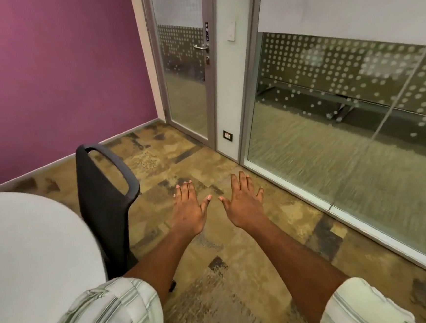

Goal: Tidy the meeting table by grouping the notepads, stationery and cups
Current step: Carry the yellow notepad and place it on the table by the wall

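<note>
White and smooth, the rounded meeting tabletop [30,252] lies to the left of both hands and nearer the body. Only part of it shows, and no notepads, stationery or cups can be seen in view. The left hand [187,210] and the right hand [244,204] reach forward side by side, palms down, fingers straight and a little spread, thumbs nearly meeting; neither has hold of anything. Beneath them is patchy brown-and-ochre carpet [218,301]. Just left of the left hand stands the back of a black plastic office chair [106,208], between the hands and the table. Beyond the fingertips are a grey-framed glass door [185,87] and a purple painted wall [47,72]. The grouping looks not yet begun. To do it well, I judge the gaze and both hands should turn left to the table, find the items first, then reach round the chair back rather than over it
</note>
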`<state>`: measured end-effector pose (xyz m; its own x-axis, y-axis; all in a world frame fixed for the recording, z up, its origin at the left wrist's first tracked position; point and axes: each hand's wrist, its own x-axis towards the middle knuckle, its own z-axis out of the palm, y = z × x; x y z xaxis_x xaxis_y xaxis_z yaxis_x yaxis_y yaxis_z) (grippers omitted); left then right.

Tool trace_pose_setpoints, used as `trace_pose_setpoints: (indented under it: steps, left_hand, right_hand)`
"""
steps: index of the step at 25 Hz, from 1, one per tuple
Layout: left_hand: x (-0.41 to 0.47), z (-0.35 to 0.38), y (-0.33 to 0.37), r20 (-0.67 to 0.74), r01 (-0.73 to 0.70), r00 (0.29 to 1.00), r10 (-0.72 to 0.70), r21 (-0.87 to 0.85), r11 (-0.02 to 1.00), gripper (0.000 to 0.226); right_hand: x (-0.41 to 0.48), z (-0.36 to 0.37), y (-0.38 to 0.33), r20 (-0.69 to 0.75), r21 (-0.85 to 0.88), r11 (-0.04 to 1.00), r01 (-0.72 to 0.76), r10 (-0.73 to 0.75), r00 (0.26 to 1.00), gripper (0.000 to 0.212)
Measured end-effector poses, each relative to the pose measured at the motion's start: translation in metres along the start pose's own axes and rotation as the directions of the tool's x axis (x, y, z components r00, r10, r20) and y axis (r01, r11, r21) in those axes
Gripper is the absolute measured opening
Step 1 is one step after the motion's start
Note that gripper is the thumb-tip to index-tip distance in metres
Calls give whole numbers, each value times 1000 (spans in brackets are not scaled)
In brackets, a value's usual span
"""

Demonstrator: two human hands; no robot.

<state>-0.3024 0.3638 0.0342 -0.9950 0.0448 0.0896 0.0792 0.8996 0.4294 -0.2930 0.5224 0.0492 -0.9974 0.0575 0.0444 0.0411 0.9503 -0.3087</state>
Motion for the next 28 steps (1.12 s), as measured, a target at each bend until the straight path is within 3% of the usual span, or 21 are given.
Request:
trace_pose_setpoints:
  steps: [6, 15, 21, 23, 28]
  left_hand:
    - [145, 12, 7, -31, 42, 999, -44, -80, 996, 69]
    - [349, 34, -37, -70, 218, 972, -225, -88, 972, 71]
    - [462, 19, -75, -189, 407, 890, -416, -85, 910, 74]
    - [500, 13, -99, -205, 486, 843, -496, -101, 868, 75]
    - [563, -3, -175, -260, 595, 754, -604, -121, 794, 76]
  right_hand:
    - [147, 7, 0, 58, 8, 999, -44, 44, 997, 72]
    - [388, 52, -36, 112, 38, 986, 161, -164, 980, 74]
    - [532, 69, -80, 153, 12, 932, 362, -360, 921, 75]
    - [583, 80, -112, 223, 52, 902, 429, -429, 875, 75]
    - [661, 117, -194, 244, 83, 820, 566, -567, 786, 76]
